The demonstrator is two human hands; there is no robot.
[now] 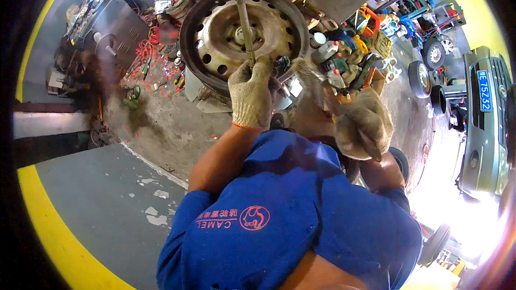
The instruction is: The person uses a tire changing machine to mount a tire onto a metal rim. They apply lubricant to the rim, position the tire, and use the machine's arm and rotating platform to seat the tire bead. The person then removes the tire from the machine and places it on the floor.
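A rusty steel wheel (220,19) with a ring of round holes lies in front of me. A long metal bar (243,13) crosses above it from the top of the view. My left hand (251,92), in a pale knitted glove, is closed around the bar's near end at the wheel's near edge. Off to the right, my right hand (365,126) is also gloved and smeared by motion, its fingers curled. A blurred brownish, tool-like shape (310,78) stretches from it toward the wheel; its kind is unclear. A small dark round part (281,63) sits beside my left hand.
Bottles and jugs (349,59) crowd the floor right of the wheel. Left of it are a red coiled hose (145,49) and scattered red bits. Loose tyres (420,79) and a parked vehicle (486,123) stand at right. A grey cabinet (115,27) is at far left.
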